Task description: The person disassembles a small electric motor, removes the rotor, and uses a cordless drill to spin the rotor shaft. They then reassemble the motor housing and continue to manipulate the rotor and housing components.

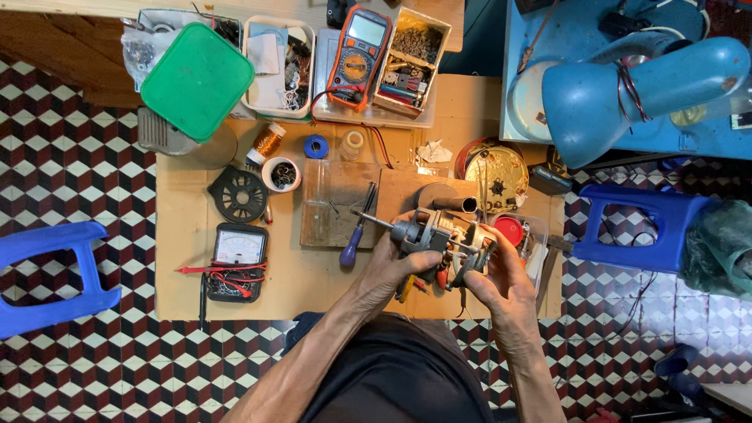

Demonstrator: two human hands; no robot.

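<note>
Both of my hands hold a small grey electric motor (439, 237) above a low wooden worktable (188, 258). Its steel shaft (372, 219) sticks out to the left. My left hand (392, 266) grips the motor body from below and the left. My right hand (501, 274) clasps its right end, fingers curled over the housing. A blue-handled screwdriver (354, 239) lies on a wooden board (329, 211) just left of the motor.
An analogue meter (237, 252) with red leads and a black round grille (238, 194) lie at left. Behind are a green lid (197, 80), parts boxes (278, 66), an orange multimeter (358, 55), copper wire spool (268, 141). Blue stools (47, 274) (642, 223) flank the table; a blue lamp (642, 86) hangs right.
</note>
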